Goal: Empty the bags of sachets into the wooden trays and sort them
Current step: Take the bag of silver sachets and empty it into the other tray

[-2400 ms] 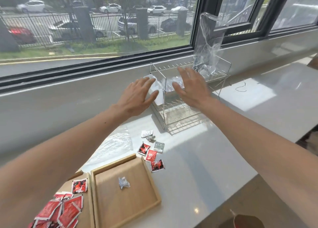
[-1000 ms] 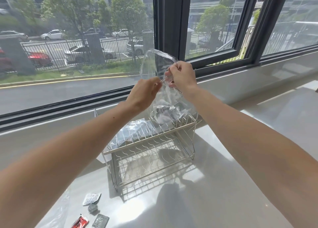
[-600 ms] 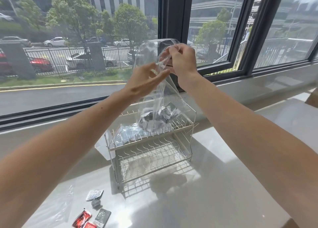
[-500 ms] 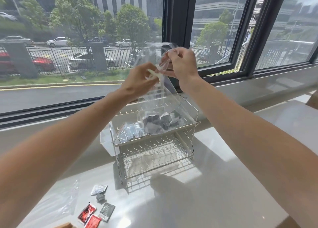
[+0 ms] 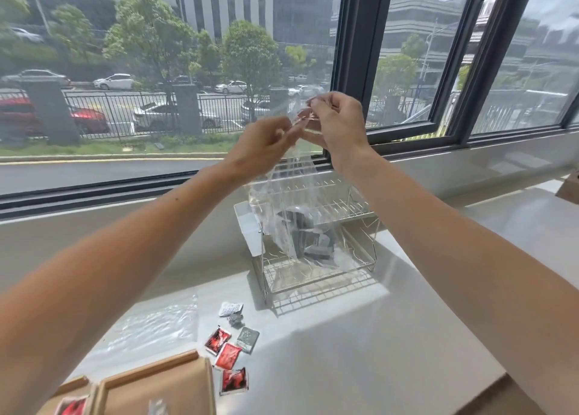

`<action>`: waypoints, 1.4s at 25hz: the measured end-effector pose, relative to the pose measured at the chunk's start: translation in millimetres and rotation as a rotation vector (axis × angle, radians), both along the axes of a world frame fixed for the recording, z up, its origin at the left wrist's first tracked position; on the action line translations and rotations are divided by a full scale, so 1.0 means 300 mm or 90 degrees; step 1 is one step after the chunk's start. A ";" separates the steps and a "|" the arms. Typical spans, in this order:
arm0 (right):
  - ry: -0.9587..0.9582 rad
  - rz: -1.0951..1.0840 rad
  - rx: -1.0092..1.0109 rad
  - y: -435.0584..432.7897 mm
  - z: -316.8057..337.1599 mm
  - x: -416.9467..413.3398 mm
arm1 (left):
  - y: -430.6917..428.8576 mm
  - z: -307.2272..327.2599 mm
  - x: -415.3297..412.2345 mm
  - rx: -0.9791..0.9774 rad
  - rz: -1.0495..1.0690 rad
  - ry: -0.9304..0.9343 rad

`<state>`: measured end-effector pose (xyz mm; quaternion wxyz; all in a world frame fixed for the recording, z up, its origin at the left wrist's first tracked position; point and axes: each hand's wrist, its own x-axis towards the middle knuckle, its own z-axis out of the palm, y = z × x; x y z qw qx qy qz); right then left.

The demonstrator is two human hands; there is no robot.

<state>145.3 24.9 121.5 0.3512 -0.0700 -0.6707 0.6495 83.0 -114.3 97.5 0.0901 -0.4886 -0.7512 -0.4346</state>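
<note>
A clear plastic bag (image 5: pixel 291 195) with several grey sachets (image 5: pixel 308 237) in its bottom hangs in the air in front of the wire rack. My left hand (image 5: pixel 263 146) and my right hand (image 5: pixel 336 121) both pinch the bag's top edge, close together. Two wooden trays (image 5: pixel 156 380) lie at the bottom left; the left one holds red sachets. Loose red sachets (image 5: pixel 228 355), a grey sachet (image 5: pixel 247 339) and a white sachet (image 5: pixel 230 308) lie on the counter beside the trays.
A two-tier wire rack (image 5: pixel 316 258) stands on the white counter (image 5: pixel 376 336) against the window sill. An empty clear bag (image 5: pixel 153 323) lies flat left of the loose sachets. The counter's front edge runs at the lower right.
I have lifted the bag of grey sachets off the rack's upper shelf and brought it nearer. The view has tilted down, showing the trays again.
</note>
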 end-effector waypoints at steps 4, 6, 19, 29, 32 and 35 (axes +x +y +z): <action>-0.004 0.042 0.000 -0.225 -0.058 0.054 | -0.243 0.004 0.031 -0.025 0.059 0.001; -0.014 0.080 -0.011 -0.303 -0.134 0.080 | -0.335 -0.012 0.056 -0.038 0.051 -0.071; -0.674 0.312 -0.310 -0.881 -0.992 0.288 | -0.841 -0.325 0.239 -0.110 0.193 -0.235; -0.660 0.235 -0.606 -1.041 -1.251 0.341 | -1.004 -0.480 0.309 -0.004 0.201 -0.351; -0.646 0.222 -0.592 -1.025 -1.247 0.355 | -1.058 -0.484 0.322 0.025 0.242 -0.420; -0.667 0.182 -0.571 -0.980 -1.250 0.351 | -1.112 -0.495 0.332 0.061 0.312 -0.505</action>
